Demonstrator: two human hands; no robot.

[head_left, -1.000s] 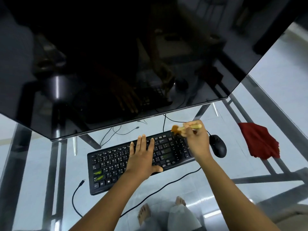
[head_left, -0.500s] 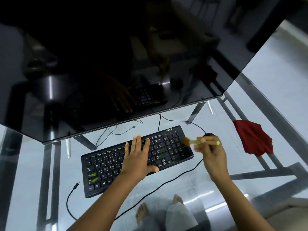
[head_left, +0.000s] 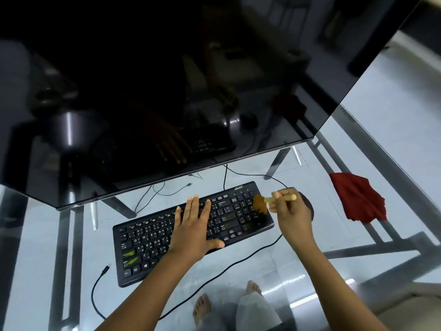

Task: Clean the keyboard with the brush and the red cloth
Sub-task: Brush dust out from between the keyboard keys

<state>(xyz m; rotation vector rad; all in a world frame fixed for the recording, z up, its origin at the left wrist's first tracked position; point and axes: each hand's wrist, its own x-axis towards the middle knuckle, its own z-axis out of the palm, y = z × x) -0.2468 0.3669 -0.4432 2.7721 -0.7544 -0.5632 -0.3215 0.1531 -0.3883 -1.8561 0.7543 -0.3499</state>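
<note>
Left hand [head_left: 194, 231] lies flat on the black keyboard [head_left: 152, 237], fingers straight and released. Right hand [head_left: 290, 218] is raised over the mouse [head_left: 307, 204], fingers grasping the wooden brush [head_left: 279, 199], whose bristles are splayed on the right-end keys. Red cloth [head_left: 358, 201] lies right, well apart, on the glass worktop [head_left: 35, 235]. A second ago the brush was at the keyboard's far edge; the left hand is unmoved.

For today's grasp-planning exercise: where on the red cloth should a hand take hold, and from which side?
I would pinch the raised folds near the middle of the red cloth, coming down from above and from its left, the side nearest the right hand that holds the brush. It lies limp and bunched on the glass table, so the ridges give fingers purchase.
</note>
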